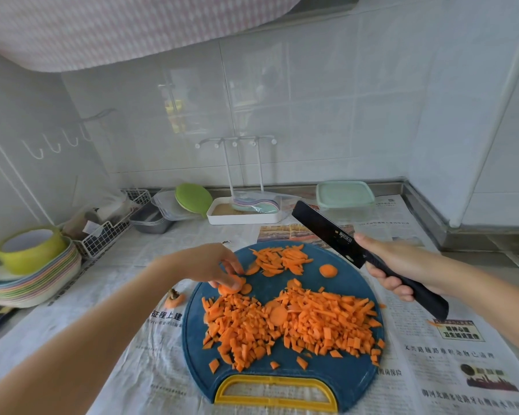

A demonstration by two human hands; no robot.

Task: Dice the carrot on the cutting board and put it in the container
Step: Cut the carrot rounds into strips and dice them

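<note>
Rounds (pixel 229 287) are being pinched by the left hand (pixel 207 265) on the board (pixel 336 375); the knife (pixel 324 232) is being gripped, raised, by the right hand (pixel 402 268). Dicing is seemingly being finished: these rounds need laying flat under the blade. Dice (pixel 312 324) are being kept on the board, the container (pixel 345 194) well behind.

The newspaper (pixel 432 369) carried a bold headline fragment, "征程上建", just below the left hand (pixel 210 266). The knife (pixel 321 229) bore a small white brand mark on its blade right above the right hand (pixel 402 265), too small to read; the headlines below that hand were blurred
</note>
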